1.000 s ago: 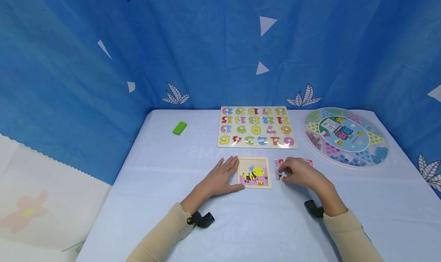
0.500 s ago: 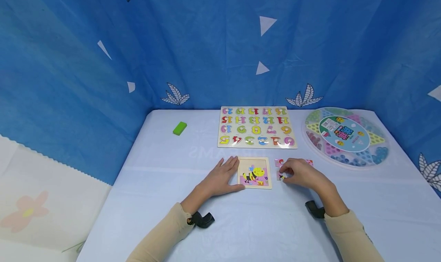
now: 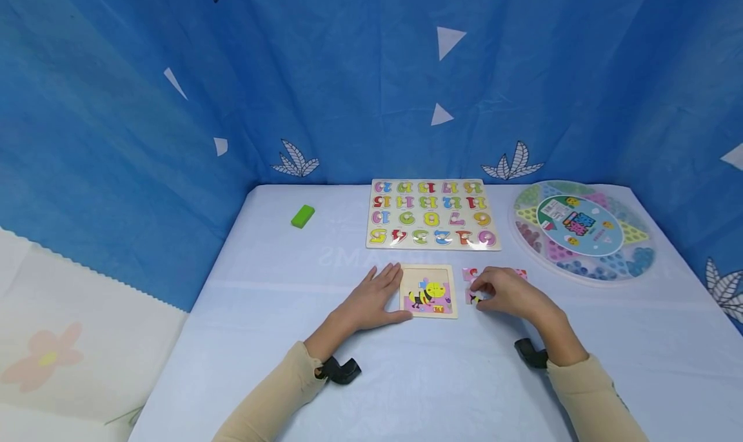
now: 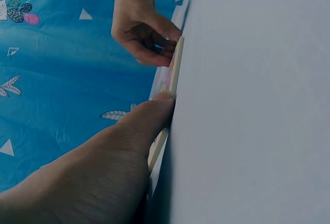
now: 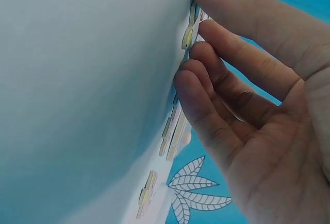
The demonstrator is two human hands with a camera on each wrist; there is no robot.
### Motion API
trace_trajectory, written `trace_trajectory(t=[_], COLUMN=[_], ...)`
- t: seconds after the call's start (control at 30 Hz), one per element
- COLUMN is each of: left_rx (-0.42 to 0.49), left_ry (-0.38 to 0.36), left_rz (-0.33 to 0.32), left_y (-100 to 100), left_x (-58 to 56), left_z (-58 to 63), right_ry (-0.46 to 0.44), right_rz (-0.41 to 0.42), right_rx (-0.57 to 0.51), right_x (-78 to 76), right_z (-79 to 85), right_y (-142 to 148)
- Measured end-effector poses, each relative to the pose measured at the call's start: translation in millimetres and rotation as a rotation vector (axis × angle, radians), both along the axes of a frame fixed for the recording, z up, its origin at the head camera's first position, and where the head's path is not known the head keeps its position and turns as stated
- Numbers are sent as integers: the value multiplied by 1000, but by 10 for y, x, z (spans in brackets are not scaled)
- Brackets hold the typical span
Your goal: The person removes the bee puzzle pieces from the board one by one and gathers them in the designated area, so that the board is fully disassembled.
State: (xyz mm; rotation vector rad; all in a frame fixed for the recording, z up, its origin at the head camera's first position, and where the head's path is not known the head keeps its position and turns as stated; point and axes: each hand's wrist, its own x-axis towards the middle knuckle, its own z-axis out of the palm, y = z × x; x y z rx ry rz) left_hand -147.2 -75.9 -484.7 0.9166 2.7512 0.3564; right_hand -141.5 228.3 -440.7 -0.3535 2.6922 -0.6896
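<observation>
A small wooden jigsaw tray (image 3: 426,267) lies flat on the table, partly filled with a bee picture (image 3: 432,295); bare wood shows in its upper part. My left hand (image 3: 371,300) rests at its left side, fingers extended at the upper left corner and thumb against the lower edge. To the right of the tray, my right hand (image 3: 513,292) pinches a jigsaw piece (image 3: 471,298) with pink, black and yellow on it, down at the table surface. Pink jigsaw pieces (image 3: 469,273) lie just behind, partly hidden by that hand. Fingers and thumb meet around the piece in the right wrist view.
Behind the tray lies a number puzzle board (image 3: 432,215). A round clear bead case (image 3: 580,232) sits at the back right, a green block (image 3: 302,216) at the back left. Blue curtain (image 3: 371,87) hangs beyond the white-covered table (image 3: 406,377).
My right hand and the piece have shifted very slightly to the right since a second ago. The left hand and the tray stay in place.
</observation>
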Motion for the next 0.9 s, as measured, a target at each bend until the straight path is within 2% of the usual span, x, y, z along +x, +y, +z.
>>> trace_trajectory(t=[0.4,0.9], left_rx=[11,-18], left_ry=[2,10], left_rz=[0,-6], left_y=[-16,-3], left_x=[-12,2], left_z=[-12,-7], right_ry=[14,27], right_rz=[7,68], right_rx=[-4,-38], right_x=[-12,-128], right_z=[121,227], right_y=[-66,-486])
